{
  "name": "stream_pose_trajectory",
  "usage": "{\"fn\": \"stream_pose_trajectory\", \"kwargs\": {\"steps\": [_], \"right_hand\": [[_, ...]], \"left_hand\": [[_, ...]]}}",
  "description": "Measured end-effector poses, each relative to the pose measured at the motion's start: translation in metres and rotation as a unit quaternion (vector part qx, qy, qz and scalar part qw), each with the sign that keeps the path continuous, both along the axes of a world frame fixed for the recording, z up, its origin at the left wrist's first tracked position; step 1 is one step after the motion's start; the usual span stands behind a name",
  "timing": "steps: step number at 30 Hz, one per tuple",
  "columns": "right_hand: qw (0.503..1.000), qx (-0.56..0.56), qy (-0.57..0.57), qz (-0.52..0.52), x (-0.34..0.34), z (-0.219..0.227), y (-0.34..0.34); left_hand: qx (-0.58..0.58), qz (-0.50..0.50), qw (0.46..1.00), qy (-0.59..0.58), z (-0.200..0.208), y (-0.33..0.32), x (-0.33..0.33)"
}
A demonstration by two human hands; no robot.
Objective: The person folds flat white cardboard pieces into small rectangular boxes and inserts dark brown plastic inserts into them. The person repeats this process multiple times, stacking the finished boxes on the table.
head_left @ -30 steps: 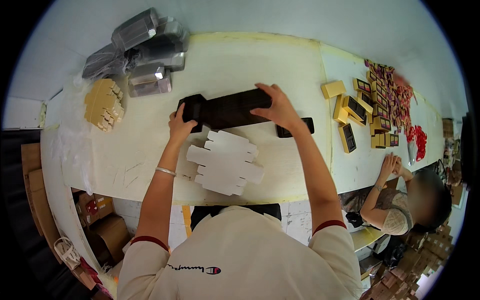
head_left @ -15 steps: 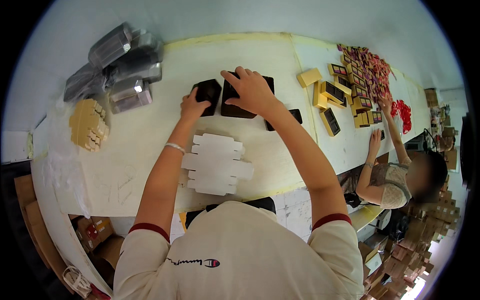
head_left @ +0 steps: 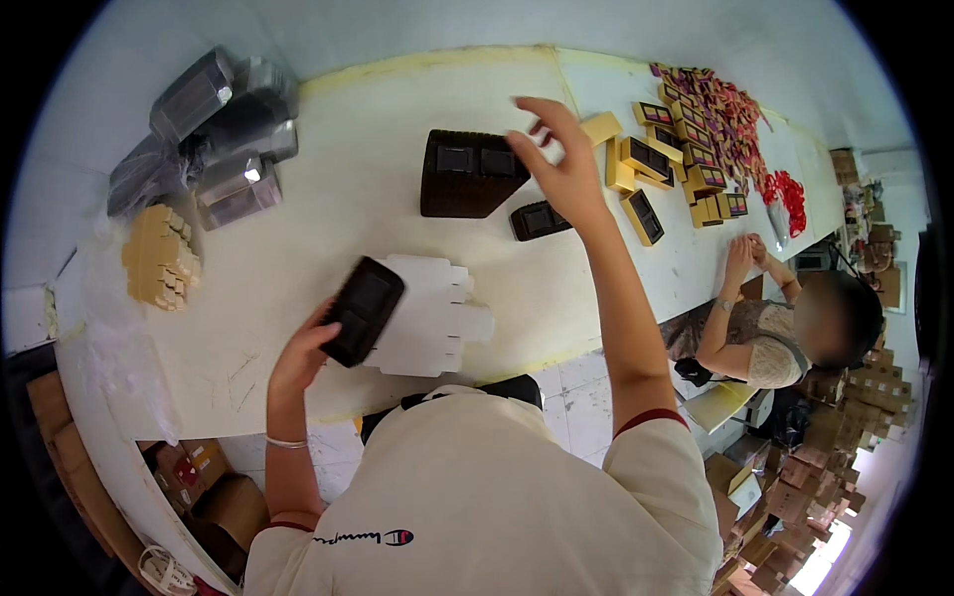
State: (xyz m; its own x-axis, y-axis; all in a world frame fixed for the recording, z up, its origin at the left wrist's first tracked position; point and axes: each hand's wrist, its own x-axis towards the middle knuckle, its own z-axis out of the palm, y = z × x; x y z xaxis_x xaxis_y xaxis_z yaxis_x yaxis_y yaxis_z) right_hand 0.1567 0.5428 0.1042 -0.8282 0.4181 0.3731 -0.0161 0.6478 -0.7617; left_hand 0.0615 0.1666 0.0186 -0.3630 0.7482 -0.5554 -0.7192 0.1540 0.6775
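My left hand (head_left: pixel 301 355) grips a black plastic tray (head_left: pixel 364 311) with two recesses, tilted over the left part of a pile of flat white carton blanks (head_left: pixel 432 323). My right hand (head_left: pixel 566 171) is raised, fingers apart and holding nothing, just right of a tall stack of black trays (head_left: pixel 465 184). Another black tray (head_left: pixel 539 222) lies on the table below that hand, to the right of the stack.
Gold boxes (head_left: pixel 644 217), some with black trays inside, lie at the right near red and purple ribbons (head_left: pixel 740 124). A co-worker (head_left: pixel 770 333) sits there with hands together. Wrapped black trays (head_left: pixel 238 129) and gold carton blanks (head_left: pixel 159 256) stand at the left of the table (head_left: pixel 328 169).
My left hand has brought a black tray from beside the stack down and left toward me. My right hand has come off the stack, moving right. The co-worker's hands have come together.
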Motion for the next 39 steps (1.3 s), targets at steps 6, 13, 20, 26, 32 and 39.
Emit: {"fn": "stream_pose_trajectory", "kwargs": {"steps": [6, 13, 20, 26, 32, 39], "right_hand": [[0.978, -0.207, -0.023, 0.016, 0.116, -0.035, -0.074], [0.951, -0.279, -0.045, -0.122, 0.198, -0.092, -0.118], [0.957, -0.064, -0.033, -0.28, 0.195, -0.167, -0.077], [0.99, 0.03, -0.078, -0.114, 0.167, -0.204, -0.03], [0.985, 0.132, -0.047, -0.104, 0.172, -0.201, -0.028], [0.96, 0.216, 0.058, 0.169, 0.184, -0.234, -0.129]], "left_hand": [[0.043, -0.199, 0.978, -0.032, 0.004, 0.094, 0.028], [-0.009, -0.327, 0.945, 0.009, -0.015, 0.178, 0.067], [0.021, 0.0, 0.913, 0.407, -0.048, 0.079, 0.065], [-0.104, 0.057, 0.732, 0.671, -0.122, -0.028, 0.075], [-0.136, 0.138, 0.726, 0.66, -0.163, -0.019, 0.117], [-0.135, 0.148, 0.706, 0.679, -0.163, -0.015, 0.123]]}}
